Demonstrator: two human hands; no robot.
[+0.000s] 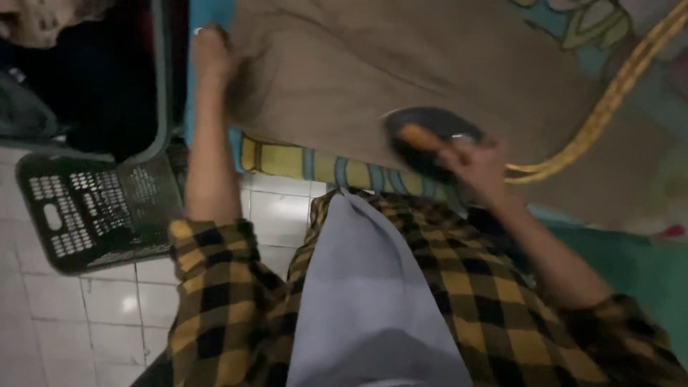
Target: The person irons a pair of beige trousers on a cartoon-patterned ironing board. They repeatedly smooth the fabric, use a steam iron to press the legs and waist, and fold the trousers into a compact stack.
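Left grip (211,54): flat, fingers extended, pressing the near-left edge of the brown cloth (401,72); holds nothing. The cloth, matte and soft-creased, runs rightward from it across a patterned worktop cover (315,166). Right grip (476,163): closed around the handle of a dark iron (423,140), sole on the cloth. Braided yellow cord (609,100) leads off right. Black perforated basket (93,211) lies left of both.

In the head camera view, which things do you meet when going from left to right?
Black perforated plastic basket → left hand on the brown cloth → dark clothes iron held by the right hand → yellow braided cord.
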